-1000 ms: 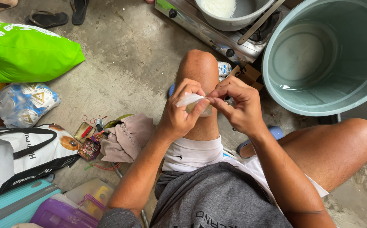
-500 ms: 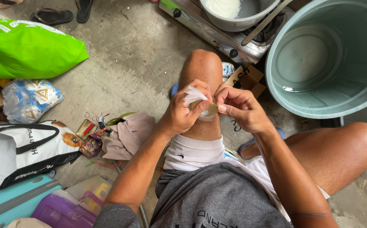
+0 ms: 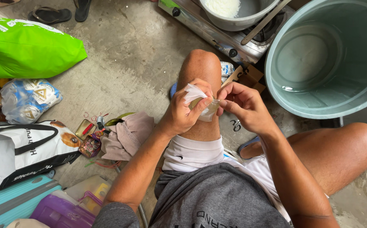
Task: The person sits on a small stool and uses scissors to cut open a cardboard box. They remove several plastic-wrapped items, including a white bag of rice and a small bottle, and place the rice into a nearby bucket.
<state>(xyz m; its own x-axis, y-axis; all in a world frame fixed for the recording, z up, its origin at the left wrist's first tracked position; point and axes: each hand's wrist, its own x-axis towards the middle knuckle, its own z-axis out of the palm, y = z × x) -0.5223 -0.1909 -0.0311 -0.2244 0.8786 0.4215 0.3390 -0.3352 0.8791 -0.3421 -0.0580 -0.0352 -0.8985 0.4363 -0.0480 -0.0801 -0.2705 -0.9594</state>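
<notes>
1. A small clear plastic packet sits above the left knee, held between both hands.
2. The left hand wraps it, thumb and fingers pressed on its crumpled top.
3. The right hand pinches the packet's right edge with thumb and forefinger.
4. A large teal tub stands close on the right; a steel stove is just ahead.
5. Bare concrete floor lies open to the left, before the green bag.

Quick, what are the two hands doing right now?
Left hand: closed on a small clear bag above the knee.
Right hand: fingertips pinch the same bag's edge.
</notes>
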